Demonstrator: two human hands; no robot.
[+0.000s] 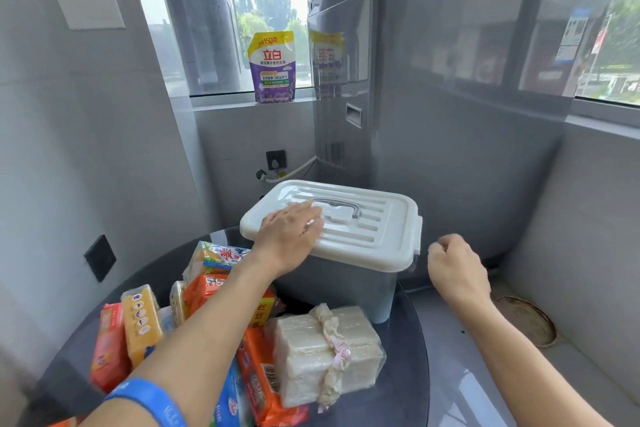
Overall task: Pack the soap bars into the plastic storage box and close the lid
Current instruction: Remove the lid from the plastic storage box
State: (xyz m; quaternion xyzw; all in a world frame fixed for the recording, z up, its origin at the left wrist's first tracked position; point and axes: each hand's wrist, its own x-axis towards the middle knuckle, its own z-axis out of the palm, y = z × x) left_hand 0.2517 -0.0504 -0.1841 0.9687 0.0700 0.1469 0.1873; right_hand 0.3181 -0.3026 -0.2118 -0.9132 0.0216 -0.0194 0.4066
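A: Where's the grey plastic storage box [341, 282]?
B: Behind the wrapped soap bars [322, 354], white ribbed lid [367, 218] on.
A: Hands?
B: Left hand [291, 230] flat on the lid, fingers straight; right hand [453, 265] beside the box, curled, holding nothing.

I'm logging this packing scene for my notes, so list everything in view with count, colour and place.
Plastic storage box: one, grey, on the table, behind the soap.
Box lid with grey handle: one, white, on the box.
Wrapped soap bars: several, orange, yellow and blue, piled at the table's left.
Bundle of plain soap blocks: one, off-white, bagged and tied, front centre.
Round dark glass table: one, under everything.
Detergent pouch: one, purple and yellow, on the windowsill.
Washing machine: one, grey, behind the box.
Wristband: one, blue, on the left forearm.
Left hand: flat on the lid.
Right hand: fingers curled, empty, beside the box's right end.
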